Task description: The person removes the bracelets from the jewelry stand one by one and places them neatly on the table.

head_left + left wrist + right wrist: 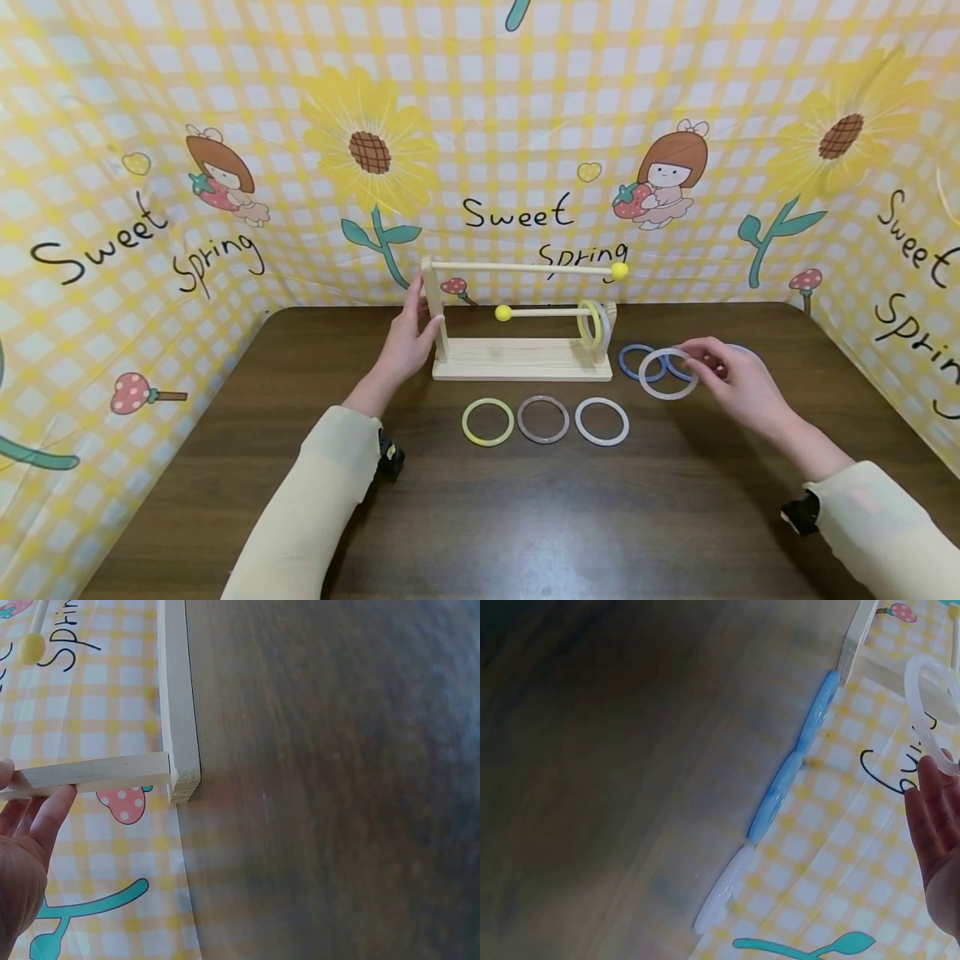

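Note:
A wooden ring stand [517,360] has two uprights and two level rods tipped with yellow balls. My left hand [407,337] holds its left upright [112,771], thumb on one side and fingers on the other. On the lower rod, against the right upright, hang a yellow ring [588,325] and a pale ring behind it. My right hand [738,387] pinches a clear whitish ring [669,396] by its edge, raised to the right of the stand. In the right wrist view this ring [916,697] stands at the fingertips.
In front of the stand lie a yellow ring [467,427], a greyish-purple ring [521,425] and a white ring [580,425]. Two blue rings [819,712] and a whitish ring [724,892] lie in a row to the right, partly behind my right hand. A patterned cloth [480,125] hangs behind the brown table [510,525].

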`<act>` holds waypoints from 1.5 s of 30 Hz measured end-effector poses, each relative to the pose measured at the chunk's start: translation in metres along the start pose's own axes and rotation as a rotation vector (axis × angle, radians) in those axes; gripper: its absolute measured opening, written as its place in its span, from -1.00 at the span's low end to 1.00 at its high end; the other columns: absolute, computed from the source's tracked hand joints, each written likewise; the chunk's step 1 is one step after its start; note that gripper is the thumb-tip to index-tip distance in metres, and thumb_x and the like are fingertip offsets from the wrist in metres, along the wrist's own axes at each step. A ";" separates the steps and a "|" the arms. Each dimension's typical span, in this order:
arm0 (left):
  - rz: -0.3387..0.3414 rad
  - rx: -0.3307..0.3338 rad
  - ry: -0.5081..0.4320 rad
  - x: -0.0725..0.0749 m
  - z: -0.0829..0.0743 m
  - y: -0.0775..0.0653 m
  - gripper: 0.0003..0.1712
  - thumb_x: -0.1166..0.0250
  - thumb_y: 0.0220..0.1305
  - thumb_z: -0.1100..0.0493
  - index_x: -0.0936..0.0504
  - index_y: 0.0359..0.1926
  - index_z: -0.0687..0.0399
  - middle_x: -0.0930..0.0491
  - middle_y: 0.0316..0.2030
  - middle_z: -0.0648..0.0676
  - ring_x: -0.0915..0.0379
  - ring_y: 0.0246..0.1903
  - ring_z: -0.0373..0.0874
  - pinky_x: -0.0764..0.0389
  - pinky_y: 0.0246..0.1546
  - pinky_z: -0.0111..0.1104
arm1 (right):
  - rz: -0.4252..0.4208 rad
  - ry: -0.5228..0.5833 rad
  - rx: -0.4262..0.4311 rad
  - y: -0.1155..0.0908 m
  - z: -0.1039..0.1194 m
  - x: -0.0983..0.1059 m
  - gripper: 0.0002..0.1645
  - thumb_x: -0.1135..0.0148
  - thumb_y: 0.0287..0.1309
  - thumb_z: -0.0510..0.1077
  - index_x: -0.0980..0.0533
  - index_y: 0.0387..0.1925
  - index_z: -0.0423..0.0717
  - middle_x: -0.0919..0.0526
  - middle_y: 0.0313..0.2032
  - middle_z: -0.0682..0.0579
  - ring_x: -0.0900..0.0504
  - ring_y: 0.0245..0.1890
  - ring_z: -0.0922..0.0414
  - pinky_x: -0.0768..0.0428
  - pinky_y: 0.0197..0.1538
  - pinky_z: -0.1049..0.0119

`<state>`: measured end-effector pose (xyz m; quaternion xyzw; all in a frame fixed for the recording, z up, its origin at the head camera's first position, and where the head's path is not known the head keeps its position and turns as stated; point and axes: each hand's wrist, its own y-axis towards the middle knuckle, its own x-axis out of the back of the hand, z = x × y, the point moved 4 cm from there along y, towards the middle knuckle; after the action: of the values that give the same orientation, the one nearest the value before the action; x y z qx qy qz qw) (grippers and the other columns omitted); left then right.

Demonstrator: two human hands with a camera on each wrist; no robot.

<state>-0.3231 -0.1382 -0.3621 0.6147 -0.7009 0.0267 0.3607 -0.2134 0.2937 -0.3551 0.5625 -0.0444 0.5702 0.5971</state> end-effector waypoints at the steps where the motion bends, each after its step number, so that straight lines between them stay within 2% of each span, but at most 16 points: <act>1: 0.001 0.000 0.001 0.000 0.000 0.000 -0.14 -0.06 0.46 0.32 0.26 0.55 0.00 -0.33 0.23 0.40 -0.31 0.20 0.28 -0.44 0.12 0.05 | 0.010 0.000 -0.005 -0.001 -0.001 0.001 -0.63 -0.34 0.00 -0.52 -0.58 -0.14 -0.20 -0.62 -0.45 0.01 -0.47 -0.53 0.32 -0.40 -0.48 0.56; 8: -0.001 -0.006 -0.001 0.000 0.001 0.000 -0.14 -0.06 0.46 0.31 0.27 0.54 0.04 -0.32 0.24 0.41 -0.30 0.22 0.29 -0.43 0.13 0.05 | 0.078 -0.003 -0.009 -0.005 -0.007 0.000 -0.67 -0.34 0.04 -0.48 -0.58 -0.17 -0.13 -0.61 -0.44 0.08 -0.44 -0.52 0.34 -0.38 -0.50 0.52; 15: 0.000 -0.010 -0.002 0.000 0.003 0.000 -0.14 -0.07 0.46 0.31 0.27 0.54 0.07 -0.32 0.24 0.39 -0.31 0.21 0.29 -0.41 0.15 0.05 | 0.253 0.031 -0.064 -0.009 -0.012 -0.009 -0.76 -0.28 0.19 -0.37 -0.57 -0.13 -0.07 -0.56 -0.51 0.16 -0.46 -0.56 0.34 -0.41 -0.57 0.41; 18: 0.004 -0.009 -0.004 -0.001 0.004 0.000 -0.14 -0.07 0.46 0.31 0.27 0.54 0.05 -0.32 0.24 0.39 -0.30 0.22 0.28 -0.41 0.15 0.04 | 0.301 0.042 -0.085 -0.010 -0.014 -0.011 -0.77 -0.27 0.21 -0.35 -0.56 -0.11 -0.07 -0.54 -0.52 0.15 -0.44 -0.59 0.35 -0.41 -0.59 0.40; 27: -0.007 -0.031 -0.009 0.000 0.002 0.000 -0.13 -0.08 0.45 0.33 0.25 0.54 0.04 -0.34 0.22 0.39 -0.32 0.19 0.29 -0.43 0.13 0.05 | 0.379 0.142 -0.095 -0.013 -0.014 -0.018 -0.77 -0.24 0.20 -0.41 -0.55 -0.13 -0.15 -0.56 -0.41 0.03 -0.50 -0.63 0.26 -0.47 -0.59 0.37; 34: -0.008 -0.031 -0.001 0.000 0.002 -0.001 -0.13 -0.08 0.45 0.32 0.25 0.54 0.04 -0.35 0.21 0.40 -0.33 0.19 0.29 -0.42 0.14 0.04 | 0.531 0.182 -0.145 -0.013 -0.019 -0.031 -0.83 -0.20 0.24 -0.40 -0.56 -0.14 -0.21 -0.62 -0.42 0.11 -0.55 -0.49 0.28 -0.53 -0.49 0.36; 37: -0.005 -0.024 0.005 0.000 0.003 -0.001 -0.13 -0.08 0.45 0.31 0.25 0.54 0.04 -0.35 0.21 0.41 -0.32 0.20 0.28 -0.42 0.14 0.04 | 0.591 0.198 -0.179 -0.013 -0.022 -0.037 -0.86 -0.21 0.25 -0.37 -0.56 -0.15 -0.23 -0.61 -0.41 0.09 -0.53 -0.52 0.28 -0.54 -0.50 0.35; 45: 0.000 -0.018 0.007 -0.001 0.002 0.000 -0.13 -0.08 0.46 0.30 0.27 0.55 0.01 -0.33 0.22 0.42 -0.31 0.21 0.30 -0.41 0.15 0.04 | 0.587 0.121 -0.138 -0.009 -0.023 -0.040 -0.89 -0.29 0.17 -0.36 -0.60 -0.26 -0.16 -0.60 -0.44 0.15 -0.43 -0.59 0.32 -0.46 -0.50 0.37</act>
<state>-0.3243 -0.1387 -0.3641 0.6113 -0.6999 0.0224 0.3687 -0.2338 0.2874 -0.3968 0.4487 -0.2081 0.7464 0.4453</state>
